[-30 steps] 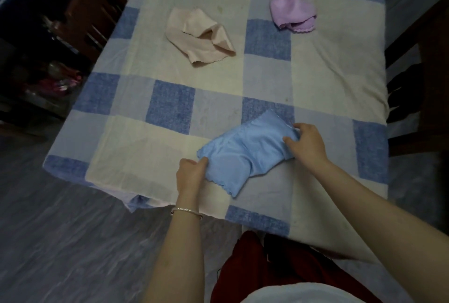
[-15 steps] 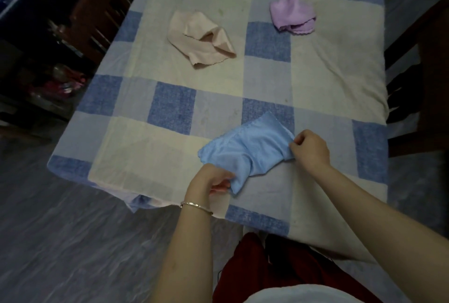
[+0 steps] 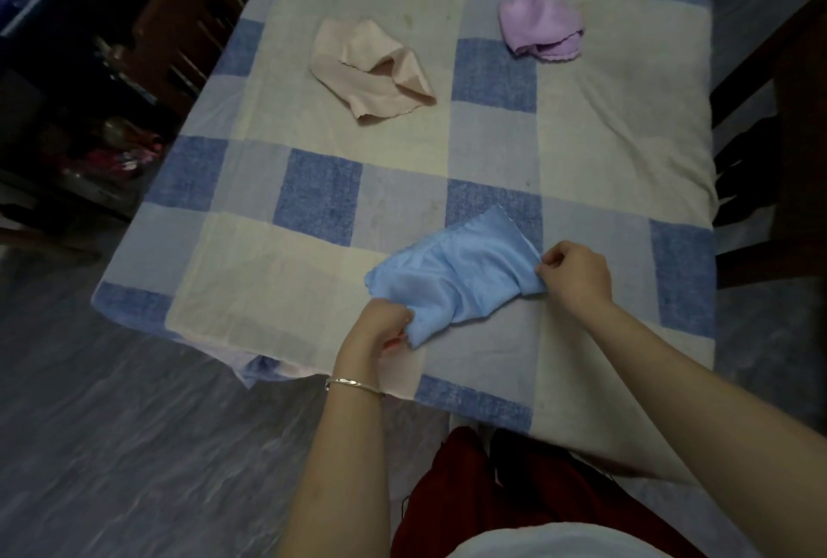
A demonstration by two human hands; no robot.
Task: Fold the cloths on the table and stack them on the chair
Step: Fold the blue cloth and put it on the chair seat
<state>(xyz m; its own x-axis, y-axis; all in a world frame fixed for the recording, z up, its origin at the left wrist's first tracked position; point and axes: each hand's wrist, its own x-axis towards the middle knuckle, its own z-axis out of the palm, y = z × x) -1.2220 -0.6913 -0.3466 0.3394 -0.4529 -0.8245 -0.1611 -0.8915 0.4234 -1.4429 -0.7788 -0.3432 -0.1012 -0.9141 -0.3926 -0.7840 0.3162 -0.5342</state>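
I'm seeing left hand (image 3: 380,325) and right hand (image 3: 577,273) fingers pinching opposite ends of the blue cloth (image 3: 452,278), which is lying crumpled on the tabletop (image 3: 313,65) near edge.

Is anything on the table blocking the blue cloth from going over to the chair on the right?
Nothing visible does. Both hands, left hand and right hand, pinch the crumpled light blue cloth. Only bare checked tablecloth lies between it and the dark wooden chair.
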